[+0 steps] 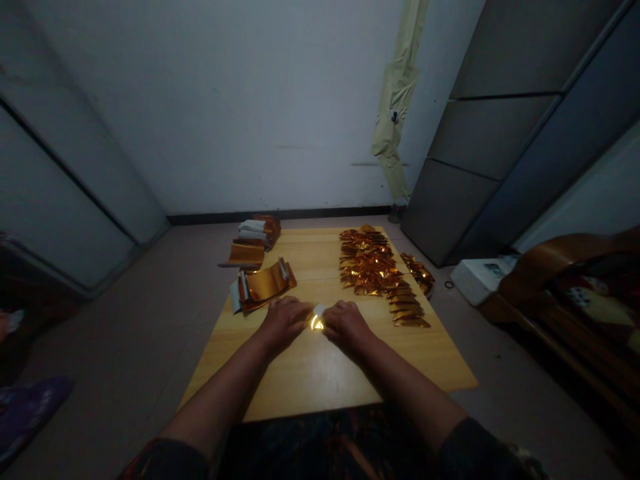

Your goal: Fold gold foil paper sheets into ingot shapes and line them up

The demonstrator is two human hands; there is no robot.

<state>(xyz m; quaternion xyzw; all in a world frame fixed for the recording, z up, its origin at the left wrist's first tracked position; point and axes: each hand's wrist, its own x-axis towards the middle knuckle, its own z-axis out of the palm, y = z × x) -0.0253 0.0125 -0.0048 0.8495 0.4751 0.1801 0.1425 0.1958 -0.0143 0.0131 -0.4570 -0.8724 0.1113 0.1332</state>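
Note:
My left hand [283,325] and my right hand [346,325] meet at the middle of a light wooden board [320,373], both pinching a small piece of gold-and-white foil paper [317,319]. Its fold is partly hidden by my fingers. Left of my hands lies a curved stack of gold foil strips [265,283] with white ends. Further back are more foil bundles [257,233]. A heap of folded gold foil triangles [370,260] covers the board's right side, and a row of them [407,313] runs toward my right hand.
More gold foil [419,273] sits at the board's right edge. The board rests on a tiled floor before a white wall. A grey cabinet [490,133] stands at right, near a white box [480,280]. A pale green cloth [395,100] hangs on the wall.

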